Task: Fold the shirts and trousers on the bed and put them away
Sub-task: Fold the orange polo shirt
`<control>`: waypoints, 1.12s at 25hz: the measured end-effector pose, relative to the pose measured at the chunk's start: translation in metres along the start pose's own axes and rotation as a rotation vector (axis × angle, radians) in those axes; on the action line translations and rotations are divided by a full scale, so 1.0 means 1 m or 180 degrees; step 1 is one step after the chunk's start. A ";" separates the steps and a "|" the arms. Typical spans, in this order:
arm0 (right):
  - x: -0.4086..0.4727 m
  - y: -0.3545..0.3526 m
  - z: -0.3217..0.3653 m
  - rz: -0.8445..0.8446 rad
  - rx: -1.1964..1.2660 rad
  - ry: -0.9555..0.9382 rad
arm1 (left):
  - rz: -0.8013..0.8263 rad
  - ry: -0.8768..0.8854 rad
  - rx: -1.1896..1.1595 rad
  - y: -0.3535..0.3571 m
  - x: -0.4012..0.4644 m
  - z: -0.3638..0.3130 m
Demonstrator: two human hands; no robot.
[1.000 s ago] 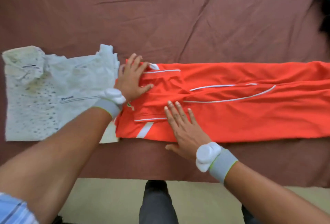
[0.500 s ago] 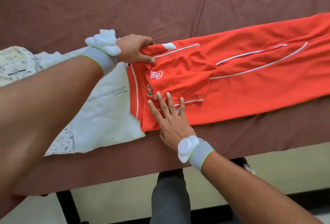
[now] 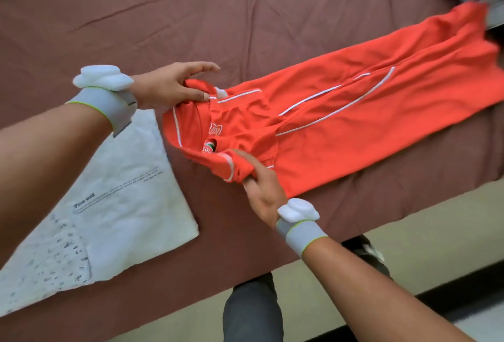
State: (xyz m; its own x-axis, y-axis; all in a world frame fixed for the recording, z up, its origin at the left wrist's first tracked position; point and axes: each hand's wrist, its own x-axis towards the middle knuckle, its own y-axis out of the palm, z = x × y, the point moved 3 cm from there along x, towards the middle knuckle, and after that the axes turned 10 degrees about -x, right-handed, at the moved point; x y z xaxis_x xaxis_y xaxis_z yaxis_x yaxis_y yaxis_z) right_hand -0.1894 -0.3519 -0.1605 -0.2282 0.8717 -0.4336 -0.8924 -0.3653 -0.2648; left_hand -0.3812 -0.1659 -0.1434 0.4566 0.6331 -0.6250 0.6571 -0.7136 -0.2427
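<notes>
Both hands lifting waist end of orange trousers (image 3: 341,129) to fold over.
Left hand (image 3: 169,89) pinches far waist corner, right hand (image 3: 259,189) grips near corner; trousers lie along the bed (image 3: 245,14), right of folded white shirt (image 3: 122,191). Lift both corners level, carry toward the leg ends, keep edges aligned.

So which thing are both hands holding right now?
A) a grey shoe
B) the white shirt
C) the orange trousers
C: the left hand pinches the far corner of the orange trousers at one end and the right hand pinches the near corner; the white shirt lies untouched beside them.
</notes>
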 end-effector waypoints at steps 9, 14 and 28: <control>0.017 -0.194 -0.097 -0.2152 0.3831 0.1148 | 0.0572 -0.0136 0.0077 0.102 0.171 -0.157; 0.025 -0.201 -0.090 -0.1832 0.3402 0.1083 | 0.0039 0.0484 0.2328 0.097 0.199 -0.166; 0.012 -0.372 -0.143 -0.3894 0.2334 0.1306 | -0.0468 0.1583 0.0925 0.216 0.327 -0.290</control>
State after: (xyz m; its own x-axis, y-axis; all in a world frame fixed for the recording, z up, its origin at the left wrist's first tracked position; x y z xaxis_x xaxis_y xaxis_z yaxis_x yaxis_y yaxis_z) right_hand 0.1954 -0.2521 -0.1908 0.8029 0.3129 -0.5075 -0.4660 0.8603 -0.2069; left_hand 0.0846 -0.0260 -0.1852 0.6454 0.7460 -0.1638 0.5757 -0.6161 -0.5376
